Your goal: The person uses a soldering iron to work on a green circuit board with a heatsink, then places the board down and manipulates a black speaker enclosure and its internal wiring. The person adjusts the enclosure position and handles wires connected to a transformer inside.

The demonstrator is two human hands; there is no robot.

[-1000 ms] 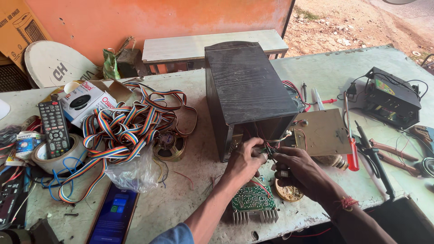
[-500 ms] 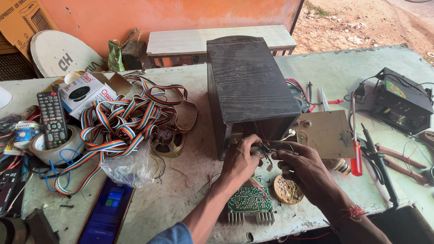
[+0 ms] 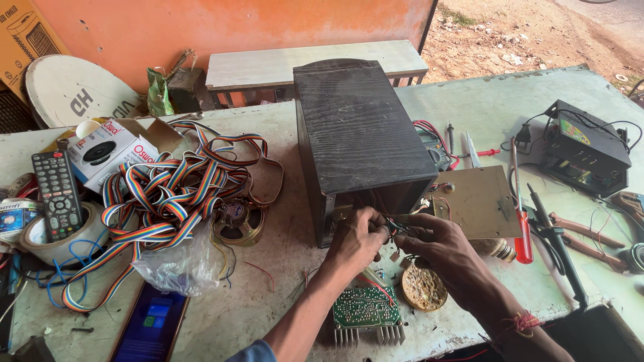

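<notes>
Your left grip (image 3: 359,238) and right grip (image 3: 436,249) meet on the wires (image 3: 401,229) at the open front of the speaker cabinet (image 3: 359,134), which stands just behind them on the tabletop (image 3: 268,281). The circuit board (image 3: 365,310) lies just before your grips, the ribbon cable (image 3: 168,194) well left, the screwdriver (image 3: 520,214) right.

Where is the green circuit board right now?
In the head view, the green circuit board lies at the table's near edge, just below the left hand, beside a round perforated disc.
</notes>
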